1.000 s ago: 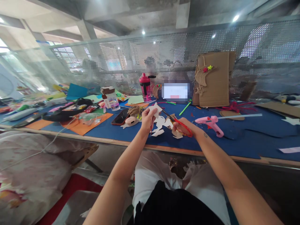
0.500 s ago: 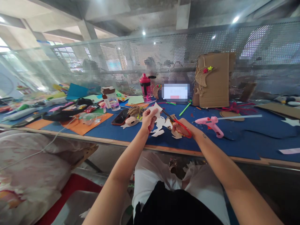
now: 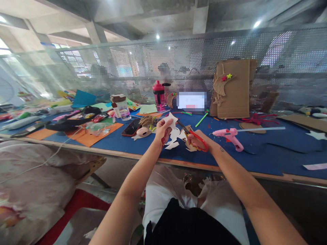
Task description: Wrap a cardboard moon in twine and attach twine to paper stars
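Note:
My left hand (image 3: 163, 130) pinches a small piece of white paper (image 3: 170, 118) with pointed corners, held up over the table. Red-handled scissors (image 3: 200, 141) are in my right hand (image 3: 193, 139), their dark blades directed up and left, close to the paper's right side. Whether the blades touch the paper I cannot tell. White paper scraps (image 3: 172, 145) and a piece of brown cardboard (image 3: 190, 147) lie on the blue table top (image 3: 143, 144) below and between my hands.
A pink glue gun (image 3: 231, 136) with a clear stick lies to the right. Left of my hands are a ball of twine (image 3: 148, 121) and a phone (image 3: 131, 127). Further back stand a pink bottle (image 3: 158, 97), a clear bottle (image 3: 122, 107) and a cardboard panel (image 3: 236, 88).
The paper in my left hand has turned slightly, and more of its pointed outline shows. The scissors stay beside it in my right hand, nearly unmoved.

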The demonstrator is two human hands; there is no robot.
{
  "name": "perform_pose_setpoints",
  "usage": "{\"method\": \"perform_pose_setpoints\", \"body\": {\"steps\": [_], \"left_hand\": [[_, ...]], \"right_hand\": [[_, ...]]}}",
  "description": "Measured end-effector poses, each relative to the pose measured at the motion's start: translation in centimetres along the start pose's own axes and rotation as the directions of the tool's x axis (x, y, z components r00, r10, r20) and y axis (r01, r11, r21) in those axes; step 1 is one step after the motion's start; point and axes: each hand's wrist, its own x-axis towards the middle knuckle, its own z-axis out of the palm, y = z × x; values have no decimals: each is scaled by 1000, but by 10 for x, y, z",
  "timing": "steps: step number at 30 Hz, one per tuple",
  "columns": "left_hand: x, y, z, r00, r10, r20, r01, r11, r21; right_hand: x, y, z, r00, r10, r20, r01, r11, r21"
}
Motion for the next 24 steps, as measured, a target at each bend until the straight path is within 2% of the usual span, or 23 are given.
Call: {"method": "perform_pose_setpoints", "body": {"steps": [6,10,12,17,24], "left_hand": [[-1,-1,0,999,4,-41,-3,1000,21],[-1,0,1,999,20,-38,-19,999,32],[-1,0,1,999,29,-29,-28,999,30],[-2,-2,1,996,88,-32,-85,994,75],[-1,-7,-2,989,147,18,-148,982,114]], "right_hand": [[-2,2,-1,997,-77,31,77,997,19],[-2,10,-5,961,-265,80,267,964,-8],[-1,14,-7,942,-321,95,324,946,-16],[3,22,-14,923,-356,146,364,931,-32],[1,19,-18,922,-342,182,358,931,-64]]}}
